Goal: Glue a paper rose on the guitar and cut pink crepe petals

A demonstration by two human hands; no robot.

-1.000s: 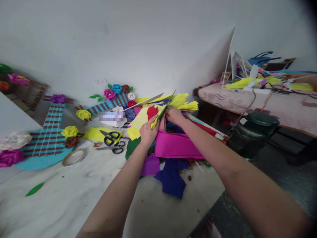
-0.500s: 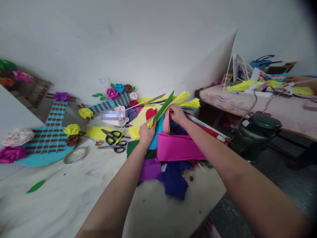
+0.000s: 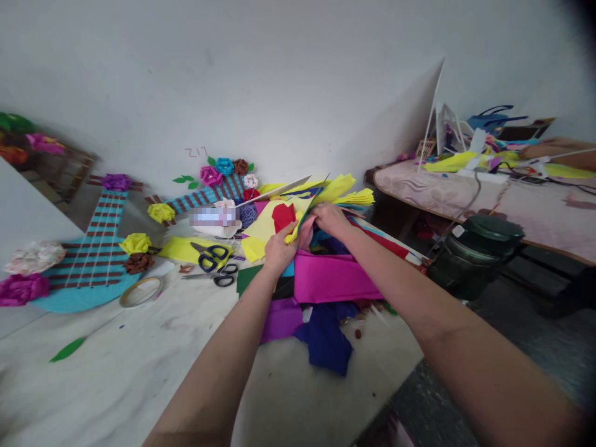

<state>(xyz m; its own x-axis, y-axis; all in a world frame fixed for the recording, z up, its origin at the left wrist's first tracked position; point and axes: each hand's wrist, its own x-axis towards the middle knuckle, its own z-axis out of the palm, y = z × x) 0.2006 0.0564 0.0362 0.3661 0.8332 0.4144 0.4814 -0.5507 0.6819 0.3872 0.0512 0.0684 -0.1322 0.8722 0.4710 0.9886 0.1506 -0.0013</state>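
My left hand [image 3: 280, 249] is closed on the near edge of some yellow and green craft paper [image 3: 307, 212], tilted upright and seen nearly edge-on. Close beside it, my right hand [image 3: 329, 220] has its fingers bent at the top of a pink paper strip [image 3: 307, 233], apparently pinching it; the fingertips are partly hidden. Under both hands lies a heap of coloured paper, with a folded magenta piece [image 3: 338, 279] in front. A red scrap [image 3: 283, 217] rests on pale yellow paper left of the hands. Purple [image 3: 282, 320] and dark blue pieces [image 3: 326, 341] lie nearer me.
Two pairs of scissors [image 3: 212, 257] and a tape roll [image 3: 142, 292] lie to the left. Blue paper guitars [image 3: 88, 301] with paper flowers lean at the wall. At right stand a dark green bin [image 3: 477, 254] and another table [image 3: 535, 205], with someone's arm above it.
The green sheet has turned from showing its face to nearly edge-on. My left hand has shifted slightly right, and the pink strip has bent over. My right hand stays nearly in place.
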